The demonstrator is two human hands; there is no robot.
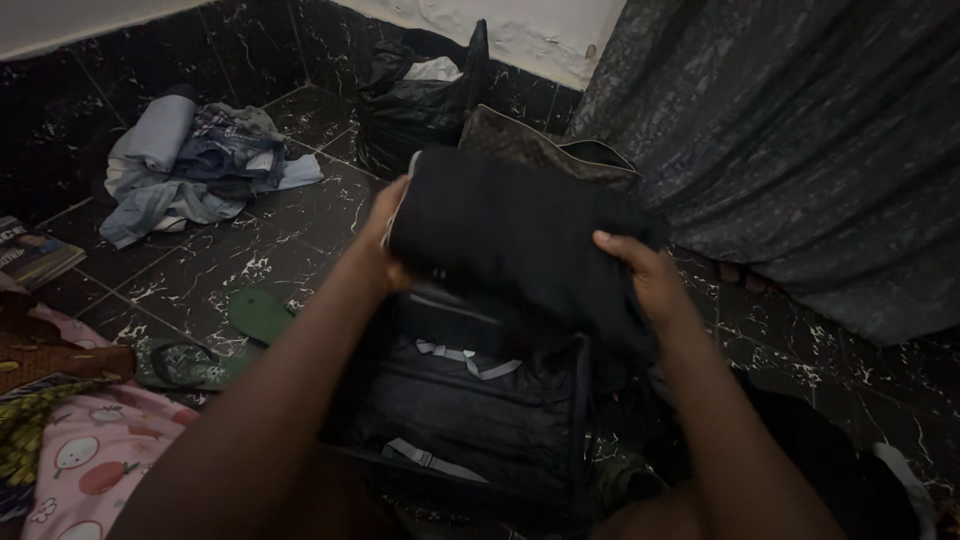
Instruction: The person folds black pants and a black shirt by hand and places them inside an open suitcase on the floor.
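Observation:
Both my hands hold a folded black garment (510, 235) up in front of me. My left hand (380, 245) grips its left edge and my right hand (645, 275) grips its lower right side. Directly under the garment lies an open black bag (470, 410) with grey straps across its inside. Part of the bag's far side is hidden by the garment.
A pile of blue and grey clothes (190, 165) lies on the dark marbled floor at the left. A black plastic bag (415, 90) and a brown bag (545, 150) sit behind. Green flip-flops (215, 345), a pink patterned cloth (85, 460), a book (30, 255) and a dark curtain (800, 140) surround me.

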